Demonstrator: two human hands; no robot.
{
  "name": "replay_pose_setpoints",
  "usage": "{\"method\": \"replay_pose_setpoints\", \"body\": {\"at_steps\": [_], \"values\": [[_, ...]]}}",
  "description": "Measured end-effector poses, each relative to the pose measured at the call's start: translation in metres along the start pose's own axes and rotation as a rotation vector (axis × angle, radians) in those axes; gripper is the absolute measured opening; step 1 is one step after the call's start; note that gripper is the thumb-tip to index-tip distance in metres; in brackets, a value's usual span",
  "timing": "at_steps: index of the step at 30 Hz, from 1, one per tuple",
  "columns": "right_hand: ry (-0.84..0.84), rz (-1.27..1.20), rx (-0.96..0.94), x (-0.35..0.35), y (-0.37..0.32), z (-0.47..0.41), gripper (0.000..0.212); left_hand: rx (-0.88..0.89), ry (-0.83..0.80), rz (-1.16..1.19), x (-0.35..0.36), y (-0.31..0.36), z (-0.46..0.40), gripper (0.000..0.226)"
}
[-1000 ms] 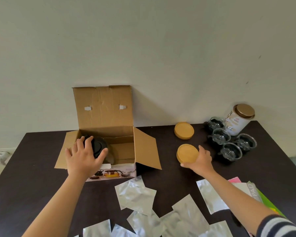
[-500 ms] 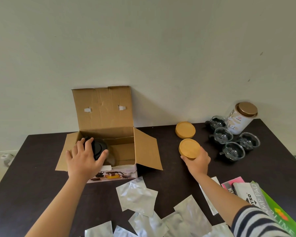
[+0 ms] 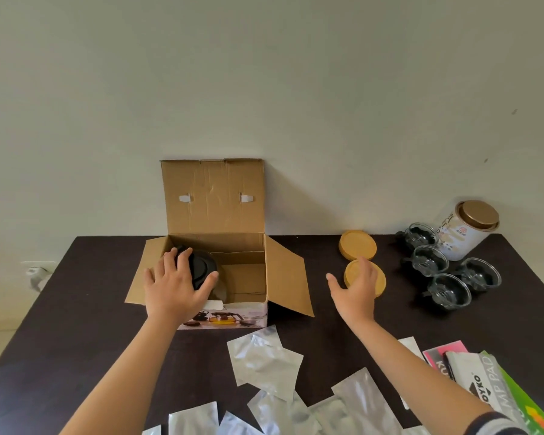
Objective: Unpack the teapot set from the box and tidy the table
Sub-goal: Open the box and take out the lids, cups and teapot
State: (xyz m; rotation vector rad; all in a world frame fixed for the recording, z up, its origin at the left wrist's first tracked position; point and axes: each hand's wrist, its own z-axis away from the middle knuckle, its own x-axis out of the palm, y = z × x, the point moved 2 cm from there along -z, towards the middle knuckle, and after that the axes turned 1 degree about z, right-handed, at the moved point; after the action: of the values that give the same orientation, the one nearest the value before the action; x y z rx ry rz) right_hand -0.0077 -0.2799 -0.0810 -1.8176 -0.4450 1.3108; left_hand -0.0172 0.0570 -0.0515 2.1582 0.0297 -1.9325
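- The cardboard box [image 3: 248,246] stood open on the dark table [image 3: 76,309], its back flap upright near the wall and its side flaps splayed outward.
- The teapot [image 3: 201,268] sat inside the box, toward its left end; only its black lid and a little glass below were visible.
- The left hand [image 3: 176,287] reached into the box, fingers spread and curled over the black lid, thumb on its right edge, gripping it.
- The right hand [image 3: 357,291] was over the table to the right of the box, fingers relaxed and held together, thumb out, holding nothing; its fingertips overlapped the nearer wooden coaster [image 3: 366,277], though I could not tell whether they touched it.
- A second wooden coaster [image 3: 357,244] lay just behind the first.
- Four glass cups [image 3: 446,271] were grouped further right, with a white tin [image 3: 465,230] with a gold lid tilted just behind them.
- Silver foil pouches [image 3: 264,362] lay scattered across the near part of the table.
- At the near right edge lay a pink packet [image 3: 443,353] and a green-and-white package [image 3: 496,390], partly cut off from sight.
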Motion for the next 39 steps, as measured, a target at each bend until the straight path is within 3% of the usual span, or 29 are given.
{"method": "replay_pose_setpoints", "body": {"at_steps": [4, 8, 13, 17, 21, 28, 34, 39], "values": [[-0.148, -0.231, -0.261, 0.023, -0.078, 0.016, 0.053, 0.051, -0.058, -0.003, -0.003, -0.002, 0.003, 0.117], [-0.427, -0.275, -0.289, 0.051, -0.145, 0.032, 0.046, 0.144, -0.096, -0.016, -0.009, -0.008, 0.016, 0.131], [-0.772, -0.022, -0.361, 0.092, -0.194, 0.050, 0.069, -0.055, -0.099, 0.035, -0.013, -0.036, 0.034, 0.136], [-0.954, 0.322, -0.530, 0.121, -0.211, 0.064, 0.094, -0.086, -0.177, 0.177, -0.012, -0.046, 0.039, 0.134], [-0.971, 0.522, -0.577, 0.141, -0.209, 0.068, 0.102, -0.091, -0.208, 0.276, -0.009, -0.047, 0.035, 0.136], [-0.856, 0.453, -0.581, 0.143, -0.202, 0.069, 0.093, -0.079, -0.205, 0.349, -0.009, -0.047, 0.035, 0.135], [-0.842, 0.283, -0.598, 0.086, -0.220, 0.056, 0.097, -0.059, -0.189, 0.371, -0.009, -0.049, 0.037, 0.139], [-0.729, 0.145, -0.541, 0.009, -0.234, 0.022, 0.092, -0.063, -0.181, 0.389, -0.010, -0.048, 0.038, 0.139]]}}
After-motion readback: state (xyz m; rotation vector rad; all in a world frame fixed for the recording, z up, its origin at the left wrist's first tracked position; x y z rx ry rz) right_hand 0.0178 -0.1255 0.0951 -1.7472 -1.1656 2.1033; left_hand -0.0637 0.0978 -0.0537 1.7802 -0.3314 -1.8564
